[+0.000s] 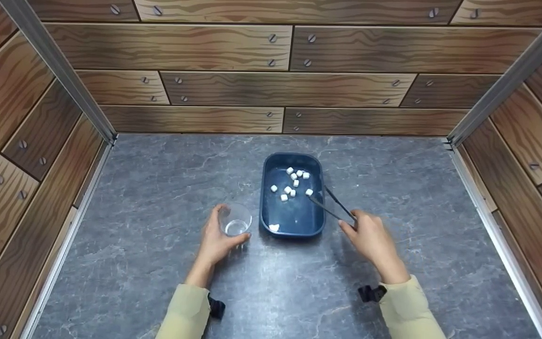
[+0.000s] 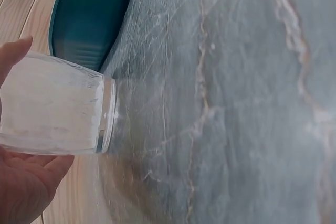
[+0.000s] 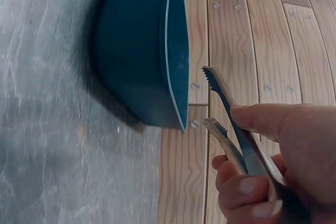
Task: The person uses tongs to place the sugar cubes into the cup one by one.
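Left hand (image 1: 217, 241) grips the clear cup (image 1: 236, 214) beside the tray's (image 1: 292, 234) left edge; right hand (image 1: 370, 239) holds spread tongs (image 1: 326, 209) — white cubes (image 1: 288, 190) lie inside the tray, none visible in the cup — seemingly barely begun.

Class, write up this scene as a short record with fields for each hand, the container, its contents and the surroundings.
Left hand: holds a clear cup upright
Cup position: left of the tray, apart from it
Right hand: holds tongs
Tongs: tips apart; contact with a cube unclear
Tray: blue, rounded corners
Contents: about ten white cubes, loosely scattered
Table: grey, marbled
Walls: wood-plank pattern
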Motion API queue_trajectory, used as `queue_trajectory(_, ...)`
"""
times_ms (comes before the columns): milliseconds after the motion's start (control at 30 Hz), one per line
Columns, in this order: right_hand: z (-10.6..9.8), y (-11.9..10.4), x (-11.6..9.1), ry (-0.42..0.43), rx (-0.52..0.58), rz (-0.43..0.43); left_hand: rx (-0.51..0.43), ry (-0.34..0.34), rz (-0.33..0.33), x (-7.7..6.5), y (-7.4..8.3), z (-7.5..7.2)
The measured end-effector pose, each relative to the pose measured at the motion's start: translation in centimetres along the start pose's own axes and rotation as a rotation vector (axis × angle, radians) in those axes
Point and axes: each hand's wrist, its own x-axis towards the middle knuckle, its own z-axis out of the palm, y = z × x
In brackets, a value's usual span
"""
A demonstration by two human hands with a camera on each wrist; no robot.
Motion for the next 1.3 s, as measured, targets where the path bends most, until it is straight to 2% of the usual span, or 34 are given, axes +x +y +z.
queue_trajectory(533,1.6,-1.7,2.2,-0.032,-0.113,-0.109,-0.001,0.011,-0.004,0.3,0.3,0.5)
queue_trajectory(867,2.7,-2.6,3.1,-0.07,-0.164,-0.097,0.003,0.008,-0.021,0.4,0.1,0.7)
queue_trajectory(1300,3.7,-3.8,3.8,-0.053,-0.243,-0.045,0.001,0.007,-0.022,0.3,0.1,0.7)
